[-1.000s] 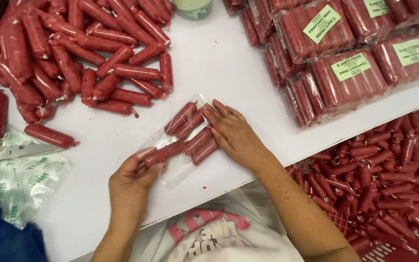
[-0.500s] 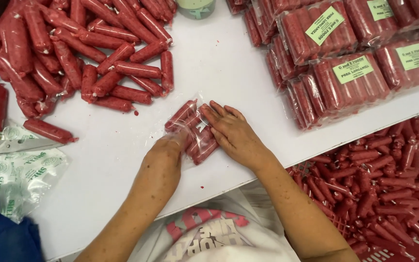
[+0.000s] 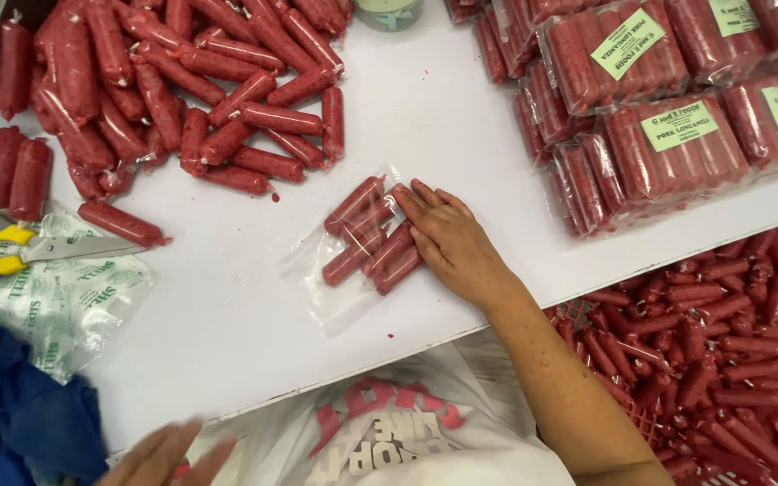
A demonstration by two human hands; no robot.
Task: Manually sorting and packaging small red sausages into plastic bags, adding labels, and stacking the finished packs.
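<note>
Right hand: the right hand (image 3: 450, 241) is laid flat, palm down and fingers stretched, at the centre of the frame; nothing is clenched in it, and its fingertips are pressed on the right edge of the bag.
Left hand: the left hand (image 3: 166, 457) is seen blurred at the lower left edge of the frame, fingers spread, nothing held, well apart from the bag.
Bag: a clear plastic bag of short red sausages (image 3: 364, 245) is lain on the white table (image 3: 227, 297), just left of the right hand and touching it.
Long axis: the sausages in the bag are pointed from lower left to upper right; the open, unfilled end of the bag is turned to the lower left.
Nearer hand: the right hand is much nearer to the bag than the left.
Upper left: a loose heap of red sausages (image 3: 182, 99) is spread on the table.
Upper right: sealed packs of red sausages with green labels (image 3: 677, 135) are stacked.
Left edge: yellow-handled scissors (image 3: 20, 250) are rested on printed plastic bags (image 3: 56, 297).
Lower right: a red crate of sausages (image 3: 722, 351) is placed below the table edge.
</note>
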